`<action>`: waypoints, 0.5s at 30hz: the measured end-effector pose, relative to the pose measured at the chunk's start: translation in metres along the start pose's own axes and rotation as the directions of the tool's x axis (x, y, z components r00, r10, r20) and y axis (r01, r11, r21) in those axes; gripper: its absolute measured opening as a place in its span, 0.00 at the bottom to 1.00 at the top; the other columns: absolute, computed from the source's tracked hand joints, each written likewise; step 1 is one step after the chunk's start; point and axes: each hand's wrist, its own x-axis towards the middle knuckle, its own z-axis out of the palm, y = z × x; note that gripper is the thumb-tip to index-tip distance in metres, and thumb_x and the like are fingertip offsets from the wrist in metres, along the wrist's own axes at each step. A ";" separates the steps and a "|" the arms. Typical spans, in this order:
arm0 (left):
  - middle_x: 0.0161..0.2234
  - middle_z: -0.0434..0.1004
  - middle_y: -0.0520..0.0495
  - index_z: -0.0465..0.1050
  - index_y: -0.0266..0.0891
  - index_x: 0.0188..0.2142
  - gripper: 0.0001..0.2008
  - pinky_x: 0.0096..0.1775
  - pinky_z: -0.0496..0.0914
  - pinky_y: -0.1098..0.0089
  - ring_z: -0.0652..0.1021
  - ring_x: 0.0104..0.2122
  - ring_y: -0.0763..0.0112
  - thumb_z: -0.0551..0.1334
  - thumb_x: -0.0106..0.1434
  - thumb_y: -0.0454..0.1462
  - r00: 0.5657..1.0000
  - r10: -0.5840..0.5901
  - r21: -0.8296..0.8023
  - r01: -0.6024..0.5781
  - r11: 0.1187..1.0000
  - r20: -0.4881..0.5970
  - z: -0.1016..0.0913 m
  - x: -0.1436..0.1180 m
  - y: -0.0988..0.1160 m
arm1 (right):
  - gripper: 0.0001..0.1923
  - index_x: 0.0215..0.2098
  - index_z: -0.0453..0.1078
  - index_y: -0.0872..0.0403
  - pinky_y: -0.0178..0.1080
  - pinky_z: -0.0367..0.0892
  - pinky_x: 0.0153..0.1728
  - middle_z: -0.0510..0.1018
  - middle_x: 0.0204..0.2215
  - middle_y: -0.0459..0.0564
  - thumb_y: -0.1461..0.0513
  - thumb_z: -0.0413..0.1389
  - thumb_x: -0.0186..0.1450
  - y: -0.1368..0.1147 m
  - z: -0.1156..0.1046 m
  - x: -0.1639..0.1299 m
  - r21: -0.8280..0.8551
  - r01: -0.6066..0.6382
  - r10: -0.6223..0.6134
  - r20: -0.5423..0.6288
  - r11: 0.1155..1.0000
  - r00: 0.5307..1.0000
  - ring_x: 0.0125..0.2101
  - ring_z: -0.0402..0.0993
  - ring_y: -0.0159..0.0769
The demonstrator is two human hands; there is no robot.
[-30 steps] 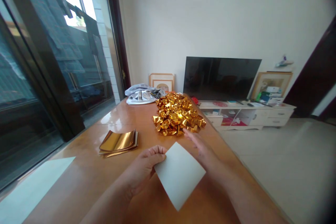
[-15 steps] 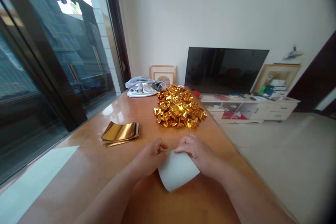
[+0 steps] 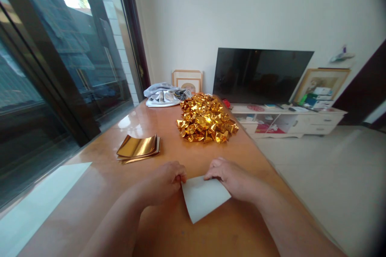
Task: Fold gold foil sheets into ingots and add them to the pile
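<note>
A sheet of paper (image 3: 205,198), pale side up, lies at a slant over the near part of the wooden table (image 3: 169,233). My left hand (image 3: 169,178) is closed at the sheet's upper left corner, fingers curled in a pinch. At the upper right edge, my right hand (image 3: 227,174) grips the paper between thumb and fingers. Beyond my left hand sits a stack of gold foil paper sheets (image 3: 137,147), slightly curled. A heap of folded gold foil pieces (image 3: 206,118) stands farther back, past both hands.
Grey-white cloth (image 3: 164,95) is bundled at the table's far end, in front of framed pictures (image 3: 187,76). A pale sheet (image 3: 45,192) lies along the left edge. Behind to the right are a television (image 3: 259,76) and a low white cabinet (image 3: 304,124).
My left hand has shifted left to the paper's corner, away from my right hand. The sheet lies flatter, and the view has tilted slightly down.
</note>
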 end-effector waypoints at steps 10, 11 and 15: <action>0.34 0.74 0.48 0.72 0.40 0.32 0.09 0.36 0.63 0.70 0.72 0.34 0.68 0.55 0.59 0.28 0.988 0.085 0.060 -0.078 0.995 -0.127 0.008 0.006 0.000 | 0.10 0.39 0.80 0.46 0.36 0.59 0.35 0.76 0.33 0.48 0.65 0.59 0.62 -0.001 0.001 0.002 -0.053 -0.069 0.064 -0.091 0.996 0.994 0.36 0.68 0.37; 0.34 0.74 0.48 0.72 0.40 0.32 0.09 0.36 0.63 0.70 0.72 0.34 0.67 0.55 0.60 0.28 0.984 0.089 0.071 -0.079 0.994 -0.155 0.010 0.008 0.000 | 0.11 0.39 0.80 0.46 0.36 0.59 0.35 0.76 0.33 0.48 0.66 0.59 0.62 0.002 0.002 0.003 -0.069 -0.081 0.073 -0.118 0.994 0.990 0.36 0.68 0.37; 0.34 0.73 0.47 0.72 0.40 0.34 0.11 0.37 0.63 0.69 0.72 0.36 0.66 0.55 0.60 0.26 0.957 0.089 0.106 -0.062 0.992 -0.275 0.016 0.017 -0.002 | 0.12 0.41 0.79 0.47 0.37 0.60 0.37 0.76 0.34 0.49 0.65 0.58 0.63 0.013 0.003 0.007 -0.082 -0.132 0.115 -0.186 0.988 0.976 0.37 0.68 0.37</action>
